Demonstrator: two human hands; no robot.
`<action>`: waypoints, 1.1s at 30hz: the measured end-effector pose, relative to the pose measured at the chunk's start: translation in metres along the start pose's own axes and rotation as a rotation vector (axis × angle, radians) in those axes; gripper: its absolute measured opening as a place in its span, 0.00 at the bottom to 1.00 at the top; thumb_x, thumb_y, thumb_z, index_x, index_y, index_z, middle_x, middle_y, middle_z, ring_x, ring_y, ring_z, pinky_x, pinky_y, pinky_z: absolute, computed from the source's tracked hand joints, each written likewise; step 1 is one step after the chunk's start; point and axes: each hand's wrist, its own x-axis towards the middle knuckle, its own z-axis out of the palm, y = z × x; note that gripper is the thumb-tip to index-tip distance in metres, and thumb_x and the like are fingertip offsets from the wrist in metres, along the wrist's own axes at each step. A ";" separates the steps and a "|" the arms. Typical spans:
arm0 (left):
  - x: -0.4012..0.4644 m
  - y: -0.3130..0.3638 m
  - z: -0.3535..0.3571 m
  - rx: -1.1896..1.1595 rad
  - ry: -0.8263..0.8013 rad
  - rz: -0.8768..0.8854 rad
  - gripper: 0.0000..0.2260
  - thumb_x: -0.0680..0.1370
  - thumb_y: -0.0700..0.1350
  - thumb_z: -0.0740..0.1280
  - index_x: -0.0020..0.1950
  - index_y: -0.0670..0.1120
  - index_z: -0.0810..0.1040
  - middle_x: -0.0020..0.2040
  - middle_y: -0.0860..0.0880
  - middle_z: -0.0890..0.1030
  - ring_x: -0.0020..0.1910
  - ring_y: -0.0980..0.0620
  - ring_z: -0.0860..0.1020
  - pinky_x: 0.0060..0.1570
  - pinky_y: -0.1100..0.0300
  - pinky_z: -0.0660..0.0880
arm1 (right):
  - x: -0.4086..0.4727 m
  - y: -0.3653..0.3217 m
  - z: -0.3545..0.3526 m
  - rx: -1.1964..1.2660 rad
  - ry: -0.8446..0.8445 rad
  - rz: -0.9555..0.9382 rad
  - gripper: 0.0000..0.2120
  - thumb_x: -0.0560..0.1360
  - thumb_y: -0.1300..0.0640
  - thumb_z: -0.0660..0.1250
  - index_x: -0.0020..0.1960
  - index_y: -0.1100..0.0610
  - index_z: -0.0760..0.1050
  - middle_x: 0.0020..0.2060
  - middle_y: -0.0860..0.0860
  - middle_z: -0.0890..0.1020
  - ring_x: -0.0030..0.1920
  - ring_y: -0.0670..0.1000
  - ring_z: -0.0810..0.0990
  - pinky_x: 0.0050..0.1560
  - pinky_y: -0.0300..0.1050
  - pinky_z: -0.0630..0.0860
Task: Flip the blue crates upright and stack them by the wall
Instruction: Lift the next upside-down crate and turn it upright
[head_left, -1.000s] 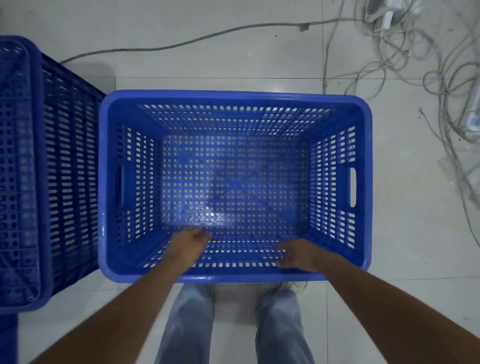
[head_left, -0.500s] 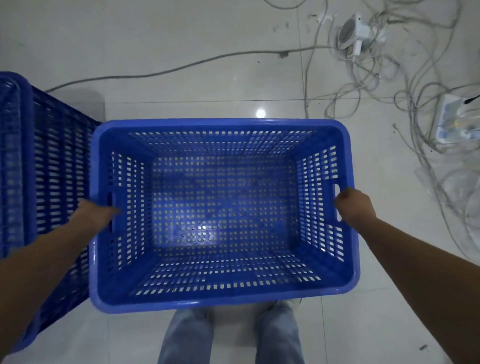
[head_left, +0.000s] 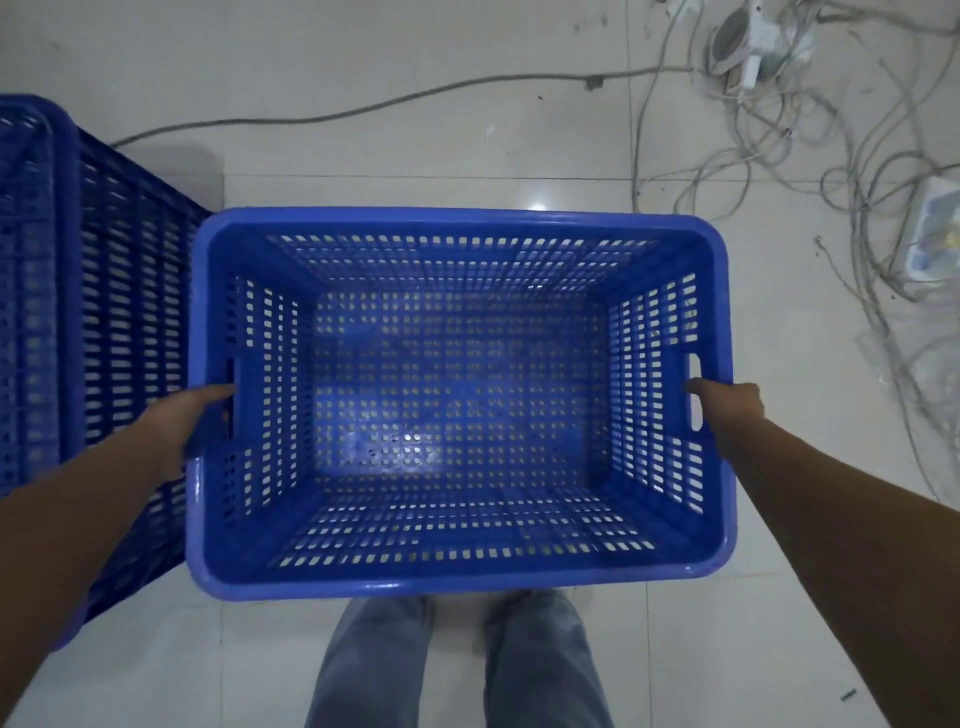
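One blue crate (head_left: 457, 405) stands upright, left hand (head_left: 179, 421) and right hand (head_left: 730, 408) gripping its side handles (another crate (head_left: 98, 322) lies unturned alongside); stacking remains.

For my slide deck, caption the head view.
Both hands grip the upright crate by its side handles.

Pale glossy floor tiles (head_left: 467, 78) are reflecting overhead light, while tangled white cables (head_left: 810, 156) are sprawling across the far right.
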 end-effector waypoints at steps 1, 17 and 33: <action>-0.005 0.001 -0.002 -0.013 0.002 -0.011 0.26 0.76 0.50 0.69 0.71 0.42 0.69 0.68 0.41 0.74 0.63 0.39 0.75 0.62 0.44 0.72 | -0.001 -0.003 -0.007 0.017 -0.035 0.016 0.29 0.72 0.53 0.69 0.67 0.66 0.66 0.44 0.59 0.76 0.46 0.62 0.76 0.50 0.53 0.75; -0.257 0.061 -0.133 -0.074 0.036 0.137 0.16 0.78 0.49 0.67 0.34 0.43 0.69 0.30 0.42 0.66 0.27 0.43 0.65 0.30 0.50 0.69 | -0.159 -0.094 -0.242 0.151 -0.190 -0.209 0.14 0.75 0.56 0.66 0.51 0.68 0.72 0.35 0.60 0.77 0.32 0.57 0.76 0.37 0.50 0.76; -0.481 0.037 -0.323 -0.269 0.044 0.492 0.16 0.80 0.48 0.60 0.35 0.43 0.66 0.20 0.49 0.65 0.15 0.53 0.63 0.19 0.67 0.64 | -0.395 -0.213 -0.389 0.095 -0.235 -0.810 0.16 0.74 0.69 0.64 0.31 0.60 0.63 0.25 0.55 0.65 0.10 0.44 0.58 0.14 0.31 0.57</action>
